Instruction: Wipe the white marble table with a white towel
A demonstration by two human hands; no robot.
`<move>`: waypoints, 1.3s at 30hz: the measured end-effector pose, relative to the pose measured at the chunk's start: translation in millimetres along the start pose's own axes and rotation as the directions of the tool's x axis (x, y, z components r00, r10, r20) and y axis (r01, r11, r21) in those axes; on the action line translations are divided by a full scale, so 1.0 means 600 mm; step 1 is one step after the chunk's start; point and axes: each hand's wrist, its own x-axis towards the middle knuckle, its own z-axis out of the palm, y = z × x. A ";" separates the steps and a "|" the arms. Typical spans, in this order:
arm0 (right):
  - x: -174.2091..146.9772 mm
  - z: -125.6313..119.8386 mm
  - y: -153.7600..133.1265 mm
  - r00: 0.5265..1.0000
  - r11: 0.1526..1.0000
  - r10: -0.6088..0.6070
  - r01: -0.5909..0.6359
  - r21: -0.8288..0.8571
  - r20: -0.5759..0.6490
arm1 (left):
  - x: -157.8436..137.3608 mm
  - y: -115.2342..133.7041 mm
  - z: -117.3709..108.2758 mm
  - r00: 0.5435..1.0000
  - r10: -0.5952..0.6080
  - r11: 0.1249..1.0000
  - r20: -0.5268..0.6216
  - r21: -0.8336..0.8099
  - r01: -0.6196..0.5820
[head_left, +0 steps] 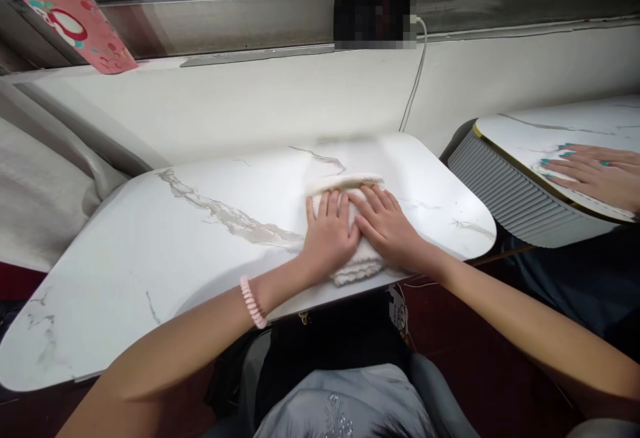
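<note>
A folded white towel (364, 259) lies on the white marble-patterned table (200, 278), near its front edge. Flat on the towel's left half rests my left hand (330, 231), fingers stretched out and pointing away from me. My right hand (387, 225) presses on the right half, also flat with its fingers extended. The two thumbs meet or nearly meet in the middle. Around my left wrist is a pink coiled band (253, 302). Much of the towel is hidden under my palms.
At right, another person's hands (593, 170) with teal nails rest on a white cloth on a second marble-patterned table (530, 125). A pink printed packet (75, 18) and a blurred-out dark device (375, 17) with a white cable (419, 71) are on the sill. Grey fabric (40, 178) hangs at left.
</note>
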 end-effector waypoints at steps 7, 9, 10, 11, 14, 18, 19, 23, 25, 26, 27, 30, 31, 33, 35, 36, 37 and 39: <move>-0.093 -0.023 0.020 0.998 1.000 -0.005 0.005 0.009 -0.057 | -0.031 0.060 0.005 0.989 0.144 0.989 0.028 -0.025 -0.143; -0.095 -0.026 0.036 0.997 1.000 -0.018 0.020 0.022 -0.071 | -0.022 0.069 0.008 0.986 0.163 0.986 0.034 -0.043 -0.162; -0.092 -0.029 0.044 0.997 0.999 -0.027 0.029 0.028 -0.069 | -0.015 0.073 0.010 0.985 0.165 0.985 0.040 -0.051 -0.163; -0.087 -0.032 0.053 0.997 0.999 -0.035 0.037 0.033 -0.064 | -0.006 0.075 0.012 0.985 0.164 0.985 0.046 -0.058 -0.161; -0.058 -0.038 0.083 0.998 0.998 -0.041 0.043 0.045 -0.038 | 0.032 0.079 0.018 0.988 0.139 0.988 0.066 -0.072 -0.134; 0.008 -0.033 0.128 0.998 0.997 -0.042 0.045 0.069 -0.048 | 0.100 0.068 0.028 0.994 0.083 0.993 0.066 -0.087 -0.077; 0.029 -0.029 0.139 0.998 0.996 -0.043 0.047 0.075 -0.055 | 0.119 0.062 0.031 0.996 0.070 0.994 0.061 -0.092 -0.064; 0.122 -0.002 0.179 0.997 0.996 -0.023 0.030 0.088 -0.074 | 0.196 0.024 0.041 1.000 0.010 0.994 0.026 -0.106 -0.007; 0.168 0.012 0.193 0.996 0.995 0.000 0.009 0.096 -0.093 | 0.231 0.003 0.044 1.000 -0.021 0.994 0.010 -0.111 0.022; 0.189 0.017 0.198 0.995 0.994 0.009 0.002 0.107 -0.104 | 0.246 -0.007 0.045 0.999 -0.035 0.993 0.003 -0.115 0.035; 0.208 0.020 0.202 0.994 0.993 0.013 0.000 0.117 -0.113 | 0.260 -0.015 0.046 0.999 -0.048 0.992 -0.004 -0.119 0.048; 0.252 0.024 0.213 0.995 0.988 -0.004 0.019 0.151 -0.101 | 0.293 -0.032 0.050 0.996 -0.083 0.989 -0.032 -0.124 0.078; 0.263 0.023 0.218 0.996 0.987 -0.011 0.026 0.161 -0.090 | 0.302 -0.035 0.052 0.995 -0.091 0.989 -0.043 -0.122 0.086; 0.280 0.022 0.227 0.997 0.983 -0.011 0.024 0.180 -0.073 | 0.318 -0.038 0.056 0.992 -0.106 0.989 -0.068 -0.115 0.098; 0.294 0.022 0.236 0.997 0.981 0.010 0.004 0.195 -0.072 | 0.333 -0.038 0.061 0.989 -0.121 0.988 -0.087 -0.105 0.112; 0.298 0.023 0.239 0.997 0.979 0.026 -0.010 0.202 -0.075 | 0.339 -0.038 0.063 0.987 -0.127 0.988 -0.094 -0.099 0.118; 0.302 0.024 0.241 0.996 0.978 0.043 -0.026 0.206 -0.078 | 0.344 -0.038 0.065 0.987 -0.130 0.988 -0.098 -0.093 0.121; 0.304 0.025 0.240 0.994 0.976 0.079 -0.061 0.209 -0.079 | 0.352 -0.038 0.067 0.987 -0.123 0.990 -0.103 -0.077 0.115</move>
